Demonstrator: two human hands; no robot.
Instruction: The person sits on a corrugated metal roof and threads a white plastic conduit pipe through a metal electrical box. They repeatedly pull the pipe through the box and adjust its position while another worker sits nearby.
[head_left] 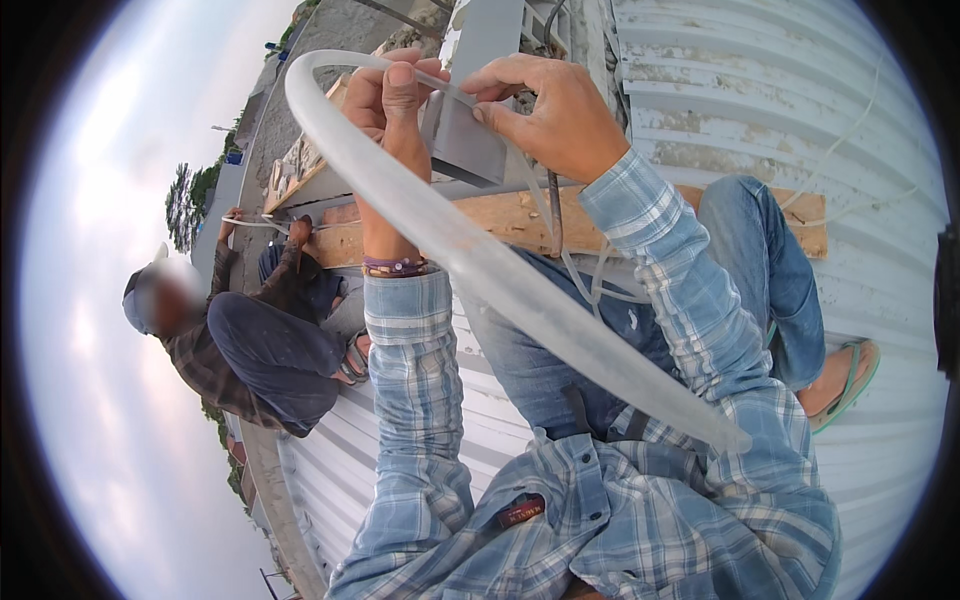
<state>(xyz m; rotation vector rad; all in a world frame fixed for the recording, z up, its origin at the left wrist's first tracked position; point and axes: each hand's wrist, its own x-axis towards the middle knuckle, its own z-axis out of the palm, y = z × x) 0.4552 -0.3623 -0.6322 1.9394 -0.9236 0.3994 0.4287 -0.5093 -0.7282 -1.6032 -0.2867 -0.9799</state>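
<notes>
In the head view, a translucent plastic hose (480,265) is held at the top of the scene, over a wooden plank (490,212) and just beside a grey box-shaped metal piece (470,150). It is pinched by the left hand (400,115) between thumb and fingers, and by the right hand (555,110) between thumb and forefinger, both grips narrow. Between them its long axis is run crosswise; past the left hand it is arched back toward the right sleeve. Both forearms are extended forward, the right wrist angled inward.
</notes>
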